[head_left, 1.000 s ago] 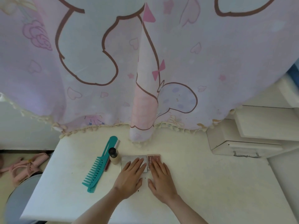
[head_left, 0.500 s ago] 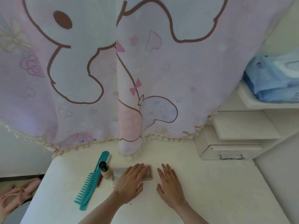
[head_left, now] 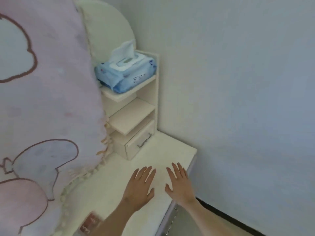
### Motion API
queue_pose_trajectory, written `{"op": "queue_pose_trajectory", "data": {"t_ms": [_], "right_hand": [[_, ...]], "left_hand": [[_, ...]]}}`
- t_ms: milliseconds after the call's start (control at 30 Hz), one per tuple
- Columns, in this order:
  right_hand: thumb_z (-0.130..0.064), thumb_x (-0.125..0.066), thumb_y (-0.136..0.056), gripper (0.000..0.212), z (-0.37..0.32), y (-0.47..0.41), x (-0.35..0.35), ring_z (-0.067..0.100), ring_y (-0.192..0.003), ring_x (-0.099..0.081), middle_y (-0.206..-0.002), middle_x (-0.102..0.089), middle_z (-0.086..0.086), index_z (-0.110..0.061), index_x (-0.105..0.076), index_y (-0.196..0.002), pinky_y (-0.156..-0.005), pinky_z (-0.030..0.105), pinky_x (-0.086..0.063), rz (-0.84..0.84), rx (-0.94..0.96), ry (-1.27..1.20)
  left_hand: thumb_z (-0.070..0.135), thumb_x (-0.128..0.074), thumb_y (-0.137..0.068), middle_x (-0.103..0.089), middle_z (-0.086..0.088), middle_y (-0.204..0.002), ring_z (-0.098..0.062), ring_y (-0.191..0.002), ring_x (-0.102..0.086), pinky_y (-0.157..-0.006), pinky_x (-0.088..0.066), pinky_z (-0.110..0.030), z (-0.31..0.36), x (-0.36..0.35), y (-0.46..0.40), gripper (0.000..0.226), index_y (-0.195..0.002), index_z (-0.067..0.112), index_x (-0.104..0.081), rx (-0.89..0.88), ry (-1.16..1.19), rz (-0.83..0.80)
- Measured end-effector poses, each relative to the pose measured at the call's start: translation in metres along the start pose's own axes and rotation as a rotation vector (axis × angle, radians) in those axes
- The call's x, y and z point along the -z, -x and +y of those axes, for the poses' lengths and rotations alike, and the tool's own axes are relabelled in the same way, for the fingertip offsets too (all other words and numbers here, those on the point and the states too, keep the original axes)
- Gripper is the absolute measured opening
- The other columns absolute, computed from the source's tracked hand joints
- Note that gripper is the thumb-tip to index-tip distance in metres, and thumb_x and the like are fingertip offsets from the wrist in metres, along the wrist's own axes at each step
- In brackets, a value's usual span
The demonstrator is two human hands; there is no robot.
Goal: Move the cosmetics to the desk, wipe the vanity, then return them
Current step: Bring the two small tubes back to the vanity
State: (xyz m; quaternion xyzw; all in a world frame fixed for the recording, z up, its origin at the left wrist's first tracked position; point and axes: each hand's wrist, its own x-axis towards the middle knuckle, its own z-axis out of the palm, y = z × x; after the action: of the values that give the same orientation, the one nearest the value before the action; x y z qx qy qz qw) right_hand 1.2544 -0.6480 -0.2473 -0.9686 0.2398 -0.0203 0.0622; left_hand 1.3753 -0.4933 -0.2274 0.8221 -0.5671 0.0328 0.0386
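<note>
Both hands empty, fingers spread straight, palms down over the white vanity top: left hand and right hand side by side near its right edge. One reddish-brown cosmetic palette lies at the near left, partly behind the left forearm, not yet moved. Wet-wipe pack sits untouched on the top shelf, far left of the hands. Judgement: clearing unfinished; wiping and returning not begun.

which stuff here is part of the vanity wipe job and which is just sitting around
Job: vanity top, wet wipes pack on the top shelf, reddish palette, left hand, right hand.
Just there: cartoon cloth, small drawer.
</note>
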Motion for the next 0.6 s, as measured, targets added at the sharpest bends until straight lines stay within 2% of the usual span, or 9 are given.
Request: {"op": "queue_pose_trajectory", "data": {"t_ms": [33,100,167,233,333,467,600], "right_hand": [[-0.050,-0.038,-0.074,0.059,0.016,0.016,0.011,0.029,-0.120,-0.053,-0.126,-0.061,0.009,-0.020,-0.061,-0.119,-0.096,0.038,-0.045,0.002,-0.086,0.012],[-0.050,-0.040,-0.074,0.058,0.049,0.051,0.030,0.030,-0.117,-0.056,-0.125,-0.061,0.009,-0.019,-0.061,-0.118,-0.092,0.042,-0.047,0.026,-0.229,0.031],[-0.047,-0.048,-0.073,0.057,0.085,0.090,0.050,0.033,-0.118,-0.055,-0.128,-0.058,0.011,-0.018,-0.053,-0.122,-0.093,0.046,-0.046,0.057,-0.359,0.052],[-0.047,-0.046,-0.074,0.059,0.124,0.134,0.072,0.034,-0.121,-0.052,-0.131,-0.056,0.012,-0.018,-0.050,-0.125,-0.095,0.047,-0.045,0.108,-0.494,0.081],[-0.047,-0.038,-0.077,0.060,0.177,0.208,0.109,0.035,-0.122,-0.051,-0.132,-0.055,0.011,-0.017,-0.057,-0.126,-0.095,0.048,-0.044,0.194,-0.709,0.116],[-0.048,-0.036,-0.076,0.061,0.233,0.319,0.151,0.034,-0.120,-0.053,-0.130,-0.057,0.011,-0.017,-0.060,-0.123,-0.094,0.049,-0.044,0.284,-0.978,0.189],[-0.049,-0.039,-0.075,0.061,0.275,0.439,0.179,0.036,-0.119,-0.053,-0.129,-0.058,0.013,-0.017,-0.061,-0.122,-0.094,0.051,-0.043,0.347,-1.193,0.256]], "left_hand": [[0.042,-0.040,-0.079,-0.059,-0.008,-0.126,-0.024,-0.112,-0.058,-0.099,-0.028,-0.040,0.017,0.006,-0.016,0.060,-0.129,0.013,-0.053,-0.072,0.001,0.000],[0.044,-0.038,-0.078,-0.060,-0.009,-0.125,-0.025,-0.112,-0.059,-0.099,-0.027,-0.042,0.057,0.016,-0.043,0.060,-0.126,0.012,-0.058,-0.221,-0.013,-0.005],[0.047,-0.036,-0.076,-0.062,-0.009,-0.122,-0.027,-0.110,-0.060,-0.097,-0.030,-0.043,0.104,0.028,-0.069,0.063,-0.123,0.013,-0.060,-0.375,-0.039,0.005],[0.047,-0.034,-0.075,-0.061,-0.010,-0.124,-0.028,-0.111,-0.060,-0.096,-0.034,-0.045,0.159,0.040,-0.094,0.065,-0.125,0.013,-0.058,-0.516,-0.047,0.056],[0.047,-0.033,-0.080,-0.055,-0.010,-0.132,-0.030,-0.118,-0.054,-0.099,-0.034,-0.048,0.255,0.061,-0.119,0.064,-0.132,0.014,-0.048,-0.696,0.015,0.134],[0.047,-0.034,-0.083,-0.053,-0.009,-0.134,-0.029,-0.121,-0.052,-0.098,-0.041,-0.048,0.400,0.089,-0.123,0.062,-0.133,0.014,-0.050,-0.944,0.116,0.226],[0.050,-0.035,-0.083,-0.052,-0.009,-0.135,-0.029,-0.122,-0.050,-0.102,-0.033,-0.046,0.549,0.104,-0.100,0.063,-0.133,0.015,-0.050,-1.152,0.207,0.263]]}}
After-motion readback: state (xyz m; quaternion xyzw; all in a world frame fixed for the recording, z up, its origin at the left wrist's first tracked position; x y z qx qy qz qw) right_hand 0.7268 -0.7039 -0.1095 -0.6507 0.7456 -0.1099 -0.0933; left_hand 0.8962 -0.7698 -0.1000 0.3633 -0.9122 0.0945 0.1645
